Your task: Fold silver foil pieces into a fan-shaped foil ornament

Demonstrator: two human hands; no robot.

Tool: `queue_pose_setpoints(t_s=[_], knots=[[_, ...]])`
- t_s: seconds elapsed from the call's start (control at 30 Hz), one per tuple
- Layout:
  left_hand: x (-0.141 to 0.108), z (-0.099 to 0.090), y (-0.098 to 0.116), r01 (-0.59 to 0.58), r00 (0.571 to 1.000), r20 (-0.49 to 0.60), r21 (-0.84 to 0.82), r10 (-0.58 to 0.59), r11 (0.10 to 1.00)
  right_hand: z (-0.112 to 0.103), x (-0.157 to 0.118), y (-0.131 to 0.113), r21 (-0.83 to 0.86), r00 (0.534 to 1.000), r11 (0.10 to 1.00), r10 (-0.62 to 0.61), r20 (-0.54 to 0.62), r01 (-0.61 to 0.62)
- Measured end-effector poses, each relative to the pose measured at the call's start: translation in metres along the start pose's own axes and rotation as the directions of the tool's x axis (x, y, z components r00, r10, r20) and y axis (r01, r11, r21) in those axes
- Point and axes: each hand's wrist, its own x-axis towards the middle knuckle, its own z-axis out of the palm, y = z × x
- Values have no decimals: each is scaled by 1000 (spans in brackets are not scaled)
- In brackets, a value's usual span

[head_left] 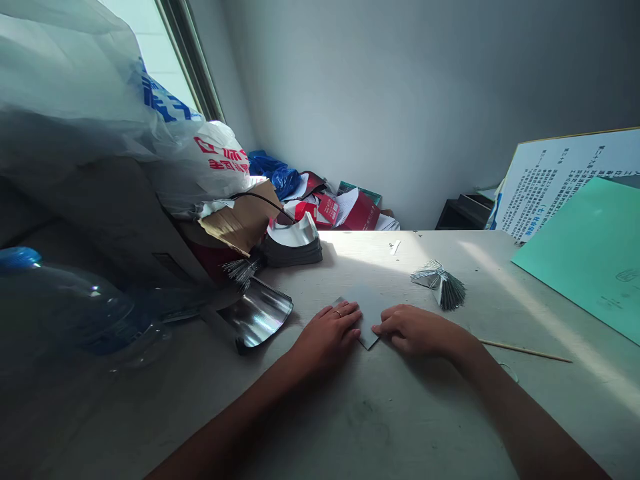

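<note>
A small silver-grey sheet [371, 310] lies on the table between my hands, one corner pointing toward me. My left hand [334, 330] rests flat over its left side, fingers stretched out, with a ring on one finger. At the sheet's right edge, my right hand [417, 329] is closed, its fingers curled and the index fingertip on the edge; the thumb is mostly hidden. Beyond my right hand stands a fan-shaped bundle of folded silver pieces [449, 291]. Curved shiny silver sheets [263, 313] lie to the left of my left hand.
A stack of curved sheets [293, 247] stands at the back left, beside cardboard [245, 217] and plastic bags [200, 157]. A clear bottle [95, 310] is at far left. On the right are a thin stick [530, 351] and a green board [590, 257].
</note>
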Motion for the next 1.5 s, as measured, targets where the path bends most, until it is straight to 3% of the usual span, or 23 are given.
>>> queue_pose_setpoints(t_s=[0.2,0.77,0.93,1.13,1.3,1.43,1.5], knots=[[3,8,12,100,989,-116,72,-91,992,-2,-1,-7,15,1000,1000,24,20,-24],[5,3,2,181,975,-146,76,-168,981,8,4,-33,-62,1000,998,-16,-5,16],[4,1,5,197,975,-123,78,-187,977,6,4,-41,-64,997,996,67,36,-64],[2,3,2,211,970,-142,99,-196,972,1,2,-31,70,984,981,179,18,-180],[4,2,-4,217,966,-163,97,-200,971,-8,-4,-18,282,985,946,135,109,-161],[3,-6,-8,183,981,-84,96,-175,979,-10,-5,-12,199,993,973,118,20,-120],[1,-11,-6,153,988,-40,90,-150,984,-8,-5,-10,94,978,976,201,-60,-195]])
